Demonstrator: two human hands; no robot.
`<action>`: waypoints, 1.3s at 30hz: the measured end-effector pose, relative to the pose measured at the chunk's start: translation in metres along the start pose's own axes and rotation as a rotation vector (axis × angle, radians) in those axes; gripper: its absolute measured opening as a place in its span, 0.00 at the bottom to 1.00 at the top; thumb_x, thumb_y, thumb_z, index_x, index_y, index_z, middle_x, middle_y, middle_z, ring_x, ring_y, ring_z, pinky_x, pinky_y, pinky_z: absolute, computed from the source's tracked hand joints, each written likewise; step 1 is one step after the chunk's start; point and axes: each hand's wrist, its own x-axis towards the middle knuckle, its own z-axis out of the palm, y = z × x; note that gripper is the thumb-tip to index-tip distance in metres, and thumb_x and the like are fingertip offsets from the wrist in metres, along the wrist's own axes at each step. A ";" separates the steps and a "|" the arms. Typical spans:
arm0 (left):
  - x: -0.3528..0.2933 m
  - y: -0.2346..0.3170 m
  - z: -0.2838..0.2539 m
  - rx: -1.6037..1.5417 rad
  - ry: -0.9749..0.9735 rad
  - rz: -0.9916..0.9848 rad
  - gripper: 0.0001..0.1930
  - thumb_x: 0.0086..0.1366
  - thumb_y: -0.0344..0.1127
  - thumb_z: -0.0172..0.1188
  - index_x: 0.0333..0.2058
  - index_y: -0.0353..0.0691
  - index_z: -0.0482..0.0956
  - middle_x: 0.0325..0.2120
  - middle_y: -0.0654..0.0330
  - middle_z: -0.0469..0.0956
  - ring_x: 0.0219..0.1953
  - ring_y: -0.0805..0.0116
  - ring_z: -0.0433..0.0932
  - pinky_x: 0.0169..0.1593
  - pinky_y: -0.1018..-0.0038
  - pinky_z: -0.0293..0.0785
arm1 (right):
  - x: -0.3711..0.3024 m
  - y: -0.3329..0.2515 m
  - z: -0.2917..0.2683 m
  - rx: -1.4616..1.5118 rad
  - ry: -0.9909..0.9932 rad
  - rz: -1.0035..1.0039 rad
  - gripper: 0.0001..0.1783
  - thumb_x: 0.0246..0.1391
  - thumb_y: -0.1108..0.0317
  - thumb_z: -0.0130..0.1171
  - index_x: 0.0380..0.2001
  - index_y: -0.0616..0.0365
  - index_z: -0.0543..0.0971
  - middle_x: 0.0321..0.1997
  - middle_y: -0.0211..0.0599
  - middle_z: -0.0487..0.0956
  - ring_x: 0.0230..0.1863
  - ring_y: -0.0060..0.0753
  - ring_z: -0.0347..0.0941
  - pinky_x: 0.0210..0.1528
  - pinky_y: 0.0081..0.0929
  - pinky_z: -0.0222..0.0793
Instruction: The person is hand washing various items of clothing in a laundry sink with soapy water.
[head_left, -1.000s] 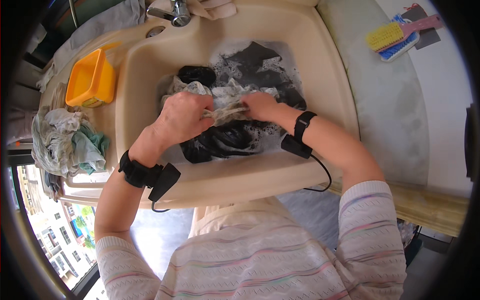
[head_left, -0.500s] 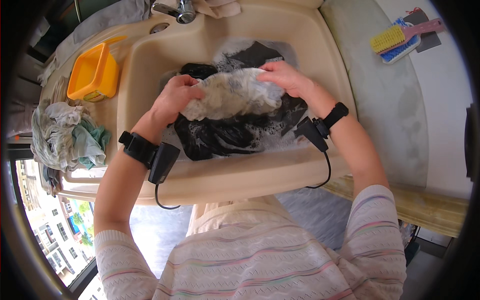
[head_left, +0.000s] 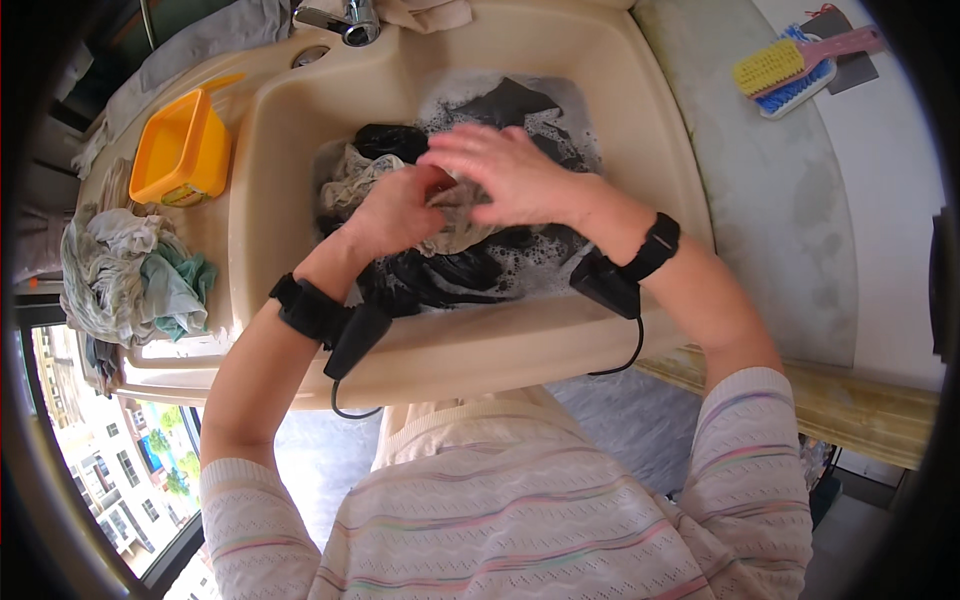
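Observation:
A pale, lightly patterned wet cloth (head_left: 455, 237) lies bunched in the basin, partly under my hands. My left hand (head_left: 392, 212) is curled over its middle, fingers bent into the fabric. Just right of it, my right hand (head_left: 510, 178) is slightly blurred, its fingers stretched out over the cloth and the left fingertips. Whether the right fingers touch the cloth is hard to make out. Beneath are soaked black garments (head_left: 430, 280) in foamy water, and a dark grey piece (head_left: 510, 100) shows at the far side.
The beige sink (head_left: 650, 150) has a chrome tap (head_left: 358, 25) at its back. On the left ledge sit a yellow plastic container (head_left: 190, 150) and a heap of pale and green cloths (head_left: 130, 265). Yellow-bristled (head_left: 770, 68) and blue-bristled brushes (head_left: 800, 95) lie on the right counter.
The pale cloth, held stretched between both hands before, is now bunched down among the black garments. My right hand has let go of its edge and moved left beside my left hand.

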 end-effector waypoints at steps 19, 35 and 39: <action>0.001 0.010 0.010 -0.375 -0.084 -0.208 0.23 0.52 0.47 0.61 0.42 0.37 0.73 0.31 0.63 0.74 0.32 0.76 0.70 0.35 0.78 0.65 | -0.017 0.023 0.032 0.841 -0.321 0.846 0.29 0.37 0.68 0.65 0.46 0.57 0.67 0.39 0.35 0.73 0.39 0.26 0.70 0.37 0.27 0.71; -0.016 -0.024 -0.032 -0.706 0.379 -0.285 0.09 0.53 0.37 0.55 0.33 0.41 0.75 0.25 0.67 0.74 0.28 0.78 0.71 0.30 0.80 0.67 | 0.079 -0.055 -0.278 0.826 0.523 0.211 0.25 0.47 0.71 0.50 0.51 0.65 0.65 0.54 0.38 0.66 0.54 0.30 0.63 0.54 0.31 0.61; -0.016 -0.033 -0.026 -0.696 0.428 -0.291 0.07 0.50 0.31 0.54 0.29 0.36 0.76 0.20 0.64 0.73 0.22 0.77 0.69 0.25 0.80 0.65 | 0.064 0.005 -0.170 0.747 0.139 0.299 0.28 0.41 0.73 0.57 0.51 0.58 0.68 0.45 0.30 0.72 0.45 0.24 0.68 0.48 0.22 0.64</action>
